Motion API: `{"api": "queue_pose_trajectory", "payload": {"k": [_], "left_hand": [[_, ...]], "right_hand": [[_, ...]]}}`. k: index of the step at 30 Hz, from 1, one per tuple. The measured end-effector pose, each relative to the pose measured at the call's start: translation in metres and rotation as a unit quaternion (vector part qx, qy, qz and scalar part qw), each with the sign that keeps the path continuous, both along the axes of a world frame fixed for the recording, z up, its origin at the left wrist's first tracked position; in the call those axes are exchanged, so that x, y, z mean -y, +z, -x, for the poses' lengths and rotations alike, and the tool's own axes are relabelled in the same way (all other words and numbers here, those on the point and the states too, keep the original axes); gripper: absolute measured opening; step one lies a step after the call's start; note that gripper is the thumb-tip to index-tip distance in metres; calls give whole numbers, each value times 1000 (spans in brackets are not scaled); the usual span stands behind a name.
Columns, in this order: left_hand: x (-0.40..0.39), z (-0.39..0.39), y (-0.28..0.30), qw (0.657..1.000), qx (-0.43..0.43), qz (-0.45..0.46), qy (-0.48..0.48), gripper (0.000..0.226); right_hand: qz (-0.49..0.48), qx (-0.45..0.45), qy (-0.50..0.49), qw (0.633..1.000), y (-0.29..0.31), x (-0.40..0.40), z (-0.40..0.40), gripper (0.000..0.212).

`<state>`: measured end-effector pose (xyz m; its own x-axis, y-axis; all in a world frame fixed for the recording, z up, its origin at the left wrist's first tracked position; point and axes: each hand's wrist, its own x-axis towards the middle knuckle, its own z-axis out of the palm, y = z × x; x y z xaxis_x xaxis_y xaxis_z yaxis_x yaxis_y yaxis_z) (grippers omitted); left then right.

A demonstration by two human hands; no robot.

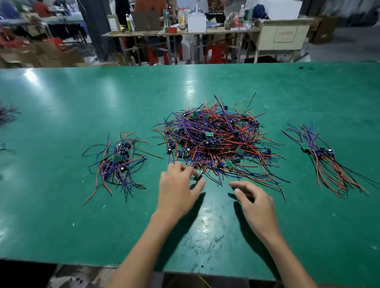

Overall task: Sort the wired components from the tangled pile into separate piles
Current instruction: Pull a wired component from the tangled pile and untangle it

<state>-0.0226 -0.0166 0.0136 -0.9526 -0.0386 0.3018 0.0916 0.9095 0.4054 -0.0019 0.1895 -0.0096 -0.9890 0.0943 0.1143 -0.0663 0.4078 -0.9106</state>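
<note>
Green laminate worktable (55,220) under two bare hands. Left hand (176,189) at near edge of big tangled pile of red, blue and black wired components (215,139), fingers curled onto wires there; whether it pinches one, cannot tell. Right hand (254,202) just short of pile, fingers loosely bent, holding nothing. Smaller sorted pile of wired components (118,162) lies left of tangle; neat aligned bundle (322,157) lies right, both apart from it. Beyond table: cluttered bench with white cardboard box (196,22), contents unseen.
</note>
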Motion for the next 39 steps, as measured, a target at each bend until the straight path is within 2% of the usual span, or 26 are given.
{"api": "queue_pose_trajectory", "payload": {"k": [3,7,9,11,13,16,18,21,24,27,29,32,36,39], "left_hand": [[-17,11,-11,998,29,49,32,44],[-18,13,-11,998,-2,32,59,21],[-17,6,-9,998,1,-14,64,14],[-16,-4,-3,990,-2,-121,68,11],[-18,-13,9,962,-3,-270,45,7],[-23,-20,32,891,-10,-453,-27,5],[-23,-20,46,845,17,-534,-38,9],[-20,-17,54,792,110,-599,-33,20],[-19,-17,52,750,163,-640,-36,22],[-20,-18,49,736,194,-648,-28,22],[-20,-20,48,732,211,-646,-37,20],[-19,-24,50,745,203,-634,-36,25],[-12,-25,58,745,177,-642,-44,39],[-1,-23,63,736,151,-657,-54,37]], "right_hand": [[-29,-11,6,999,-1,-1,-1,26],[-41,-27,5,999,-1,-2,-1,31],[-33,-33,5,999,-2,-1,0,32],[-27,-38,6,999,-3,-1,1,32],[-11,-33,12,999,-4,0,3,27],[56,-16,29,998,-3,9,3,25],[98,-10,48,994,-2,17,1,25],[115,-8,76,990,-1,25,-3,18],[130,-1,91,987,2,26,-5,18],[116,-1,95,989,3,25,-7,22],[109,-4,95,989,3,23,-7,23],[104,4,106,989,3,23,-8,20],[34,-11,106,994,-2,27,-8,7],[60,-21,87,994,-3,26,-8,14]]}}
